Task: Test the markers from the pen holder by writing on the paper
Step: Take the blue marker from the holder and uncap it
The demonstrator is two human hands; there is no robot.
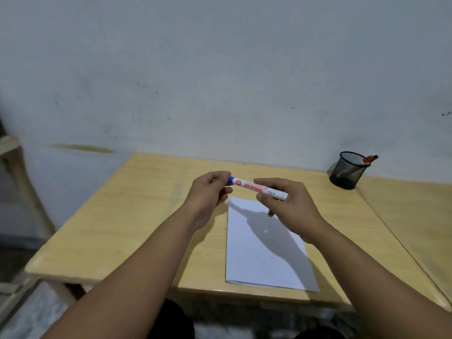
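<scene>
A white marker [256, 188] with red lettering and a blue cap is held level above the table. My left hand [210, 192] pinches its blue cap end. My right hand [288, 204] grips the white barrel. Below them a blank white sheet of paper [261, 253] lies on the wooden table [127, 216]. A black mesh pen holder [348, 170] stands at the back right of the table, with a red-capped marker [369, 159] leaning out of it.
A pale wall rises right behind the table. A second wooden tabletop [415, 216] adjoins on the right. Part of a wooden chair or frame [14, 167] shows at the far left. The table's near edge is just in front of my body.
</scene>
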